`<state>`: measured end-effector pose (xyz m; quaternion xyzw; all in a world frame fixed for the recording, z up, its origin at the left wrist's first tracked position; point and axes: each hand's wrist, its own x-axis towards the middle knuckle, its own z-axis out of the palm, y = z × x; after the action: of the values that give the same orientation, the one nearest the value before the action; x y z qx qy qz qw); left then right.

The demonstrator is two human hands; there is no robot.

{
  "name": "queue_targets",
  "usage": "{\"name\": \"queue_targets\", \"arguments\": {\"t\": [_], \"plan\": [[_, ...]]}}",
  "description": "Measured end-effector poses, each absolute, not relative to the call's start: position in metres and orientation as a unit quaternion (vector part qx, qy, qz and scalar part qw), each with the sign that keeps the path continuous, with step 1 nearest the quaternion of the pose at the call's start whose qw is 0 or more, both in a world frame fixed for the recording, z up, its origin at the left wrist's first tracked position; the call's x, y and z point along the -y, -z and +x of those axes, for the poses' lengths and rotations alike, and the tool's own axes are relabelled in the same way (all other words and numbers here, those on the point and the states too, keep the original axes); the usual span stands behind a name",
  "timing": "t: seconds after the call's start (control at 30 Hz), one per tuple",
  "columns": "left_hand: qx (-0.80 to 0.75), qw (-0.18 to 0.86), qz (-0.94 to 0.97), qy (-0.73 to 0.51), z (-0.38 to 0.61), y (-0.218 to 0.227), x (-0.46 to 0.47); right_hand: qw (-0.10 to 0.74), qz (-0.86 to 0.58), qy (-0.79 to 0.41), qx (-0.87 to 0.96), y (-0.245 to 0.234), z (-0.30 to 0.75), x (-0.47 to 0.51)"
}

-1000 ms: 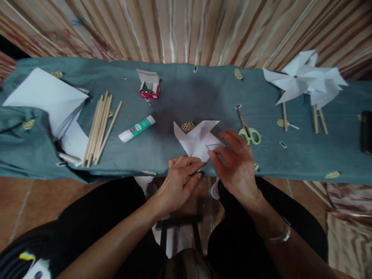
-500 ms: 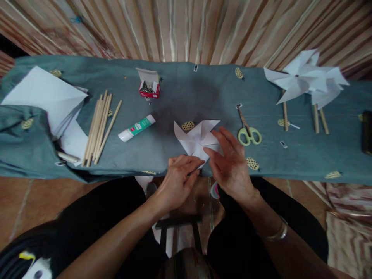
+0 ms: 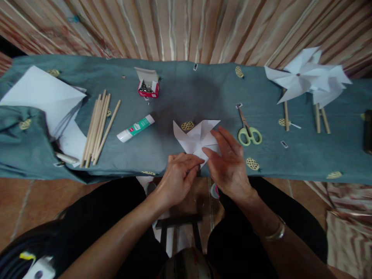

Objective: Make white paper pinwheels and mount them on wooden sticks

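A white paper pinwheel (image 3: 197,138) with folded blades lies at the table's front edge, between my hands. My left hand (image 3: 180,176) pinches its near corner, fingers pressed together over the paper. The fingers of my right hand (image 3: 228,164) rest on its right side, with the thumb near the centre and the index finger on the right blade. To the left is a green-and-white glue stick (image 3: 136,128). Green-handled scissors (image 3: 247,131) lie to the right, blades pointing away from me.
Behind the glue stick stands an open red box of metal pins (image 3: 148,88). Several wooden sticks (image 3: 97,130) lie at the left beside stacked white paper (image 3: 43,91). Pinwheels on sticks (image 3: 305,77) lie at the far right. A pleated curtain (image 3: 186,31) hangs behind the table.
Almost nothing differs. The view has shifted very slightly, and both hands keep their places on the paper pinwheel.
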<state>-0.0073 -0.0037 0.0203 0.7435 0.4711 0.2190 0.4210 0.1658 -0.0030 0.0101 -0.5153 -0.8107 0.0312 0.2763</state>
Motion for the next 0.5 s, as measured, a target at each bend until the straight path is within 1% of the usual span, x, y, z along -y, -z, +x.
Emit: {"name": "queue_targets", "arguments": {"t": [0.27, 0.5], "plan": [[-0.482, 0.428, 0.733, -0.219, -0.0064, -0.0216, 0.0012, 0.261, -0.514, -0.019, 0.817, -0.0064, 0.1652, 0.0017], [-0.481, 0.429, 0.732, -0.221, -0.0060, -0.0217, 0.0023, 0.265, -0.519, -0.044, 0.811, -0.0051, 0.1645, 0.0000]]}}
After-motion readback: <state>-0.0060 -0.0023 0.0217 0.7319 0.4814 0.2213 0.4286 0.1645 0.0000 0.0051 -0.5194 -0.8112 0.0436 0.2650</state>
